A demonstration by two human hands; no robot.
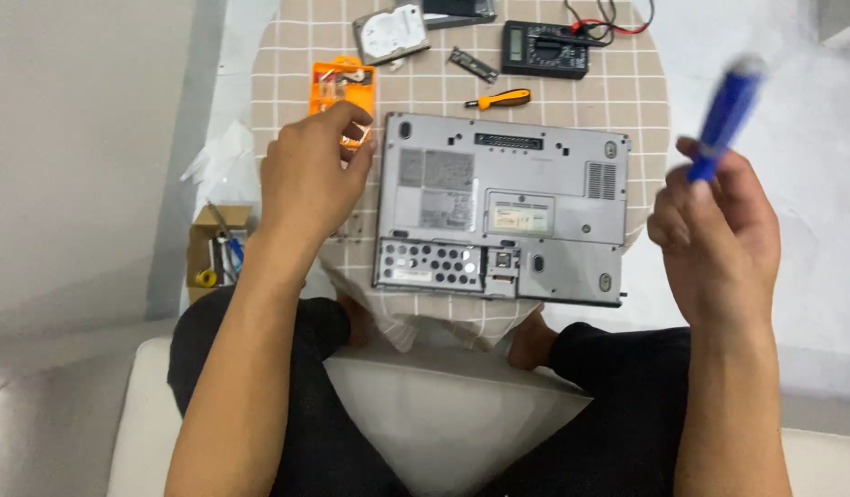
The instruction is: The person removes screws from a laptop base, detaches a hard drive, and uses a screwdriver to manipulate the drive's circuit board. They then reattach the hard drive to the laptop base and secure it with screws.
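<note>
Small round table with checked beige cloth on pale floor. Upturned grey laptop lying centre. Left hand curled beside orange bit case, grip unclear. Right hand closed around blue screwdriver.

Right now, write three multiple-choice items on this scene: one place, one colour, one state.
1. Where does the orange screwdriver lie?
A. beyond the laptop
B. on the laptop
C. in the cardboard box

2. What colour is the tool in the right hand?
A. red
B. blue
C. green

3. How does the laptop lie?
A. open, screen up
B. on its edge
C. shut, underside up

Key: 1 A, it rests on the checked cloth past the far edge; 2 B, the handle is blue; 3 C, vents and labels face up.
</note>
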